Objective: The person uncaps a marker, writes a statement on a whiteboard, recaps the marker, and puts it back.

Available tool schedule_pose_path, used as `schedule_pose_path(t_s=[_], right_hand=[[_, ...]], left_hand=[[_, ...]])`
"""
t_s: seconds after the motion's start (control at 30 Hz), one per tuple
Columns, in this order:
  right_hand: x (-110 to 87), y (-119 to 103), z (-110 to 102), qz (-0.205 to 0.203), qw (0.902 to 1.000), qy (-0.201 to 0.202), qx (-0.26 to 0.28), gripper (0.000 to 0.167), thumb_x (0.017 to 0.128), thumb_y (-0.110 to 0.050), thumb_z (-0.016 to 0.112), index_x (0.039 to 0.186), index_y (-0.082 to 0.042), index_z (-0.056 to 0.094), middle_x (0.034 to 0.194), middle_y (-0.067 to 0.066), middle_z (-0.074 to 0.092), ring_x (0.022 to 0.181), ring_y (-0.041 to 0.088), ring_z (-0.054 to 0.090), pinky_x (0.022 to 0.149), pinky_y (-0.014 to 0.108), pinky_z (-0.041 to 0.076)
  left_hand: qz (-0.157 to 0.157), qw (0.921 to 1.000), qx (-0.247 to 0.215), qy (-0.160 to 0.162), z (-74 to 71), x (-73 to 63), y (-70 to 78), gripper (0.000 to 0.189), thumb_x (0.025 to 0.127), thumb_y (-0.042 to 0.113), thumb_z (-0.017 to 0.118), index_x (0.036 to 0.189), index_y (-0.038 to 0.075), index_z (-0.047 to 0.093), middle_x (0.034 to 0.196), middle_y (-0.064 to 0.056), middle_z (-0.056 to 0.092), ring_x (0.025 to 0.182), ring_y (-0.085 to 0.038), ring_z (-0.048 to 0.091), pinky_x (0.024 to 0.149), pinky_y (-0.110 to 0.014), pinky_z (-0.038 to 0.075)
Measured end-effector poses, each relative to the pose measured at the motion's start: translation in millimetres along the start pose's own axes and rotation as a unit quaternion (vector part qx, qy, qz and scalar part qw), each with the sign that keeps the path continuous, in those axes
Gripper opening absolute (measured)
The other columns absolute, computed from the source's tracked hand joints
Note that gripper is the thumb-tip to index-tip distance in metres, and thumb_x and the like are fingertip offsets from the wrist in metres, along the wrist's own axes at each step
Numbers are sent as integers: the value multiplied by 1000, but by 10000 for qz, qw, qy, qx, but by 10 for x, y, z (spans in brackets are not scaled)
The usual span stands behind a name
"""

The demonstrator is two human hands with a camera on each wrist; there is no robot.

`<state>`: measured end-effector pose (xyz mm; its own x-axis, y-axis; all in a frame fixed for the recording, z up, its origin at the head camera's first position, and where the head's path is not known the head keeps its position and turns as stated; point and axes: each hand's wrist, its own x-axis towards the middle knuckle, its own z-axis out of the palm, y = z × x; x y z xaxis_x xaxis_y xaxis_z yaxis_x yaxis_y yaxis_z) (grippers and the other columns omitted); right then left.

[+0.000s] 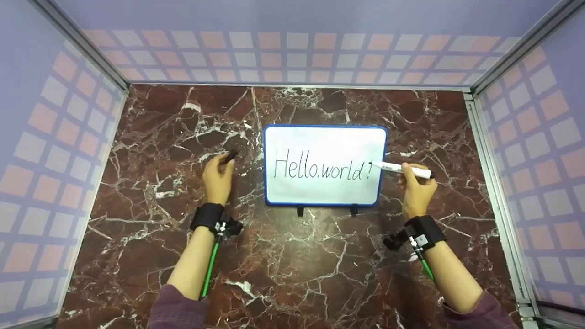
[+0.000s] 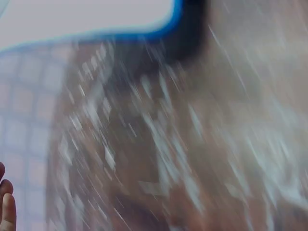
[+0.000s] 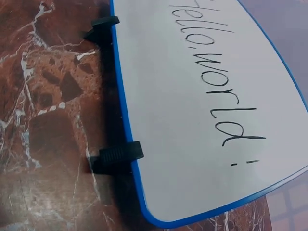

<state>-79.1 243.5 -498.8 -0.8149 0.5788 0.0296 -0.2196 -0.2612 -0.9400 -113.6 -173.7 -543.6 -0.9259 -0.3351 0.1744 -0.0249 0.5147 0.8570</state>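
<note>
A whiteboard (image 1: 320, 192) with a blue frame stands on the table on small black feet, bearing "Hello,world!" in black handwriting. My right hand (image 1: 417, 192) holds a white marker (image 1: 395, 168) between thumb and fingers. The marker's dark tip points left, over the top of the exclamation mark; whether it touches is unclear. Left of the board, my left hand (image 1: 218, 178) pinches a small black cap (image 1: 231, 156). In the left wrist view only a few fingertips (image 2: 8, 211) show at the lower left edge. Neither marker nor right hand appears in the right wrist view.
The tabletop (image 1: 292, 265) is dark red-brown with white marble-like veins. Pale walls with pink and white squares enclose its back and sides, joined by metal rails (image 1: 496, 192). Two black feet (image 3: 120, 153) stick out along the board's lower edge.
</note>
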Motion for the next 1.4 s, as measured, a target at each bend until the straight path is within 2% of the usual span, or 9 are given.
schedule_pose_path(t_s=[0.17,0.3,0.37,0.57,0.77,1.03,1.23,1.4], right_hand=[[-3,-13,18,139,9996,19,242,11,84,-1,62,74,-6,63,56,0,62,44,7,52,40,16,38],[-15,-26,47,245,9987,-2,454,16,89,-5,55,74,-3,62,56,2,63,43,8,52,39,16,39],[-28,-31,70,345,9978,-18,566,19,90,-3,53,74,-2,62,55,3,62,43,9,52,39,16,38],[-106,-52,164,658,9952,-146,707,18,88,1,54,72,-4,61,53,4,62,42,8,52,38,14,38],[-191,-42,249,888,9937,-348,592,16,87,1,56,73,-6,58,54,3,62,42,7,51,39,14,39],[-273,-2,321,1009,9922,-513,519,18,87,3,55,72,-6,60,53,1,61,41,6,52,40,14,40],[-309,27,339,937,9923,-646,497,10,83,-4,64,74,-4,61,54,0,62,43,5,52,41,13,41],[-341,37,376,969,9908,-769,542,9,81,-6,67,74,-3,62,55,0,63,44,5,52,42,13,41]], left_hand=[[591,9975,-295,-266,149,-51,350,28,86,17,63,110,2,64,101,-17,65,86,-27,60,73,-26,47],[861,9924,-487,-737,255,-111,592,27,86,17,62,110,4,65,102,-15,65,85,-24,61,69,-20,48],[1004,9882,-585,-994,309,-144,693,27,86,16,63,109,4,66,100,-15,65,84,-24,61,70,-21,49],[1362,9737,-638,-1711,457,-258,924,26,84,17,64,107,5,66,99,-14,67,87,-25,60,83,-35,47],[1519,9606,-605,-2249,576,-358,1053,26,84,20,64,107,7,67,98,-13,66,89,-25,61,82,-42,50],[1714,9514,-720,-2457,680,-428,1128,23,83,15,66,104,6,68,97,-11,67,87,-23,62,82,-36,52],[1733,9452,-647,-2692,739,-480,1175,25,83,19,65,105,7,68,99,-9,68,88,-20,62,82,-30,51],[1632,9409,-711,-2881,781,-517,1203,27,84,23,64,107,9,67,102,-9,67,91,-20,61,84,-37,50]])
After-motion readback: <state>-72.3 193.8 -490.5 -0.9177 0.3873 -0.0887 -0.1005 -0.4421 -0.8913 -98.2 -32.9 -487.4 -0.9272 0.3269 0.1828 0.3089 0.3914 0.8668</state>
